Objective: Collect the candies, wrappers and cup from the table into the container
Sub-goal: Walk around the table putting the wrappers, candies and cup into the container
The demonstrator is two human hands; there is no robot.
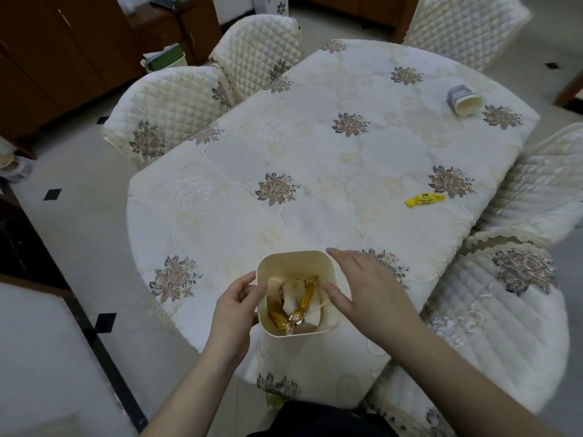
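A cream square container (293, 259) stands near the table's front edge, with gold-wrapped candies (305, 298) and pale wrappers inside it. My left hand (235, 302) grips its left wall. My right hand (362, 287) hovers over its right rim, fingers spread and holding nothing, thumb dipping inside. A yellow wrapped candy (424, 199) lies on the cloth at the right. A paper cup (464, 100) lies on its side at the far right of the table.
The oval table (315, 146) wears a cream cloth with floral patches. Quilted chairs stand around it: two at the left (164, 111), one at the back, two at the right (504, 310). A green bin (165, 59) sits on the floor at the back left.
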